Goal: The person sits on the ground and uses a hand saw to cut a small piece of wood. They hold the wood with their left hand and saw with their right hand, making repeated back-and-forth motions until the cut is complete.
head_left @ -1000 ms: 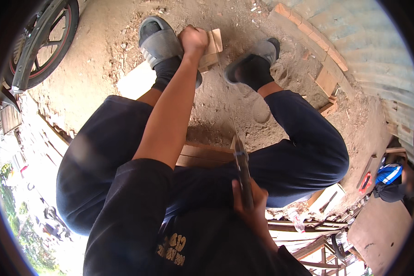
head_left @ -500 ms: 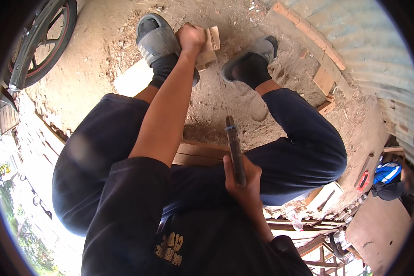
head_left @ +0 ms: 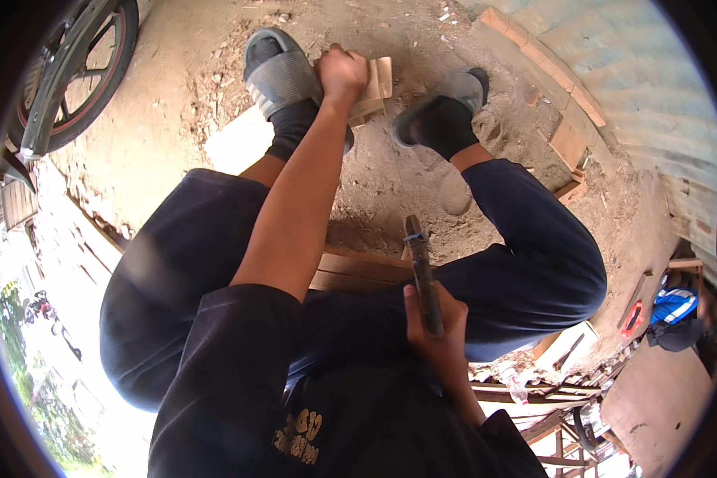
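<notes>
My left hand (head_left: 344, 76) is closed over a pale wooden board (head_left: 382, 77), whose end sticks out to the right of my knuckles. My left foot in a grey slide sandal (head_left: 283, 76) rests on the wood beside that hand. Lower down, my right hand (head_left: 440, 327) wraps around the dark handle of a handsaw (head_left: 424, 275). Its thin blade (head_left: 398, 159) is seen nearly edge-on and runs from the handle up to the board's end. How deep the blade sits in the wood cannot be made out.
My right foot in a sandal (head_left: 446, 107) stands on the dirt floor. A motorbike wheel (head_left: 88, 80) is at the upper left. Bricks (head_left: 546, 64) line a corrugated metal wall (head_left: 637, 88) at the right. Planks (head_left: 358, 271) lie beneath me; a plastic bottle (head_left: 516, 386) lies lower right.
My right hand has drawn the handsaw a little toward me. The left hand still presses on the board. The whole view has shifted slightly.
</notes>
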### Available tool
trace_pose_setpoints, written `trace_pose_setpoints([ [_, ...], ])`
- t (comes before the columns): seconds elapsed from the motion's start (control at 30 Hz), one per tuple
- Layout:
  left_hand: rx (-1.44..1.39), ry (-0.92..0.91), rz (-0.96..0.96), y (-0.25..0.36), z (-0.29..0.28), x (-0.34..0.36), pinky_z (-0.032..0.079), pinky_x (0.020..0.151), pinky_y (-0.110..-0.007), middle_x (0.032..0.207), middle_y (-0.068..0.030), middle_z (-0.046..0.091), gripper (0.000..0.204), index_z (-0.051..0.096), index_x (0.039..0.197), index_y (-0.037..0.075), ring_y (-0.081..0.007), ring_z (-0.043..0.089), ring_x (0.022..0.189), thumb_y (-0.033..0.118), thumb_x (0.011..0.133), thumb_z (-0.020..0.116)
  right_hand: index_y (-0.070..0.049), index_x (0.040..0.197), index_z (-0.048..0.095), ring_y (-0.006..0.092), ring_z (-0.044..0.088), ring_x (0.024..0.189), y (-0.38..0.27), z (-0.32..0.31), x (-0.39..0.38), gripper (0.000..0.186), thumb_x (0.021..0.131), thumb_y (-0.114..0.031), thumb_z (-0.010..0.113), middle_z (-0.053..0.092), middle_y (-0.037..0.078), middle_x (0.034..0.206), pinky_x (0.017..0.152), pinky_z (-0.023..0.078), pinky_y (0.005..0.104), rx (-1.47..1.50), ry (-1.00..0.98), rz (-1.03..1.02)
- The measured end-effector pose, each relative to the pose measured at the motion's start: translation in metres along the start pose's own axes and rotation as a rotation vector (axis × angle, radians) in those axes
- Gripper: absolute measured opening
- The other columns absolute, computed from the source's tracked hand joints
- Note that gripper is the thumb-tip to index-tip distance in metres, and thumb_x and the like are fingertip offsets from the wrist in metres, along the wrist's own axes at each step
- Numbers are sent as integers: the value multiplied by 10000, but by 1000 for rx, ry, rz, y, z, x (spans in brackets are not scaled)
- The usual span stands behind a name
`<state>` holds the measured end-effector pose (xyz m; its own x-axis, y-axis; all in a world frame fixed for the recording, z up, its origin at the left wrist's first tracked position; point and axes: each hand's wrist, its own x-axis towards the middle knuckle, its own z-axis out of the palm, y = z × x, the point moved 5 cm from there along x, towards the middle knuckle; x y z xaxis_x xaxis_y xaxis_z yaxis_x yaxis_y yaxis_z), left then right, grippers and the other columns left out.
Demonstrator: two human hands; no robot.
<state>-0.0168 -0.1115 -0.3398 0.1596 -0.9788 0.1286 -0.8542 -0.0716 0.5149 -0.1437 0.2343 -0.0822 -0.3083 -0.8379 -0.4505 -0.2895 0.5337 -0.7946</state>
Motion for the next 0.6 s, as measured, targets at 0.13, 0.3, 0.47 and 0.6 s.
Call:
trace_pose_setpoints([
  [0.13, 29, -5, -43, -6, 6, 6, 536, 804, -477, 844, -297, 670, 322, 669, 835, -50, -459, 665, 835, 218, 829, 491, 2, 739, 531, 133, 485, 465, 4, 13, -4, 201, 902, -33, 644, 502, 98, 568, 460, 382, 309, -35, 0, -51],
  [0.3, 14, -1, -42, 6, 3, 4, 527, 825, -492, 860, -300, 671, 339, 677, 855, -52, -470, 662, 850, 228, 825, 488, -1, 723, 512, 122, 462, 460, 11, 2, -32, 225, 903, -26, 644, 484, 91, 559, 452, 364, 311, -84, 40, -110],
  [0.47, -25, -3, -25, -6, 7, 4, 526, 823, -493, 840, -313, 661, 327, 663, 855, -61, -474, 661, 845, 221, 814, 504, -3, 710, 496, 95, 433, 470, 3, 11, 5, 246, 908, -24, 640, 461, 74, 548, 450, 351, 307, 12, -14, -13],
  [0.6, -46, -24, -2, 4, 1, -2, 526, 805, -488, 826, -314, 658, 314, 651, 844, -65, -469, 660, 836, 216, 812, 516, -8, 709, 495, 73, 416, 475, 2, 4, -3, 249, 912, -26, 638, 454, 61, 546, 441, 339, 297, -2, 42, -68],
])
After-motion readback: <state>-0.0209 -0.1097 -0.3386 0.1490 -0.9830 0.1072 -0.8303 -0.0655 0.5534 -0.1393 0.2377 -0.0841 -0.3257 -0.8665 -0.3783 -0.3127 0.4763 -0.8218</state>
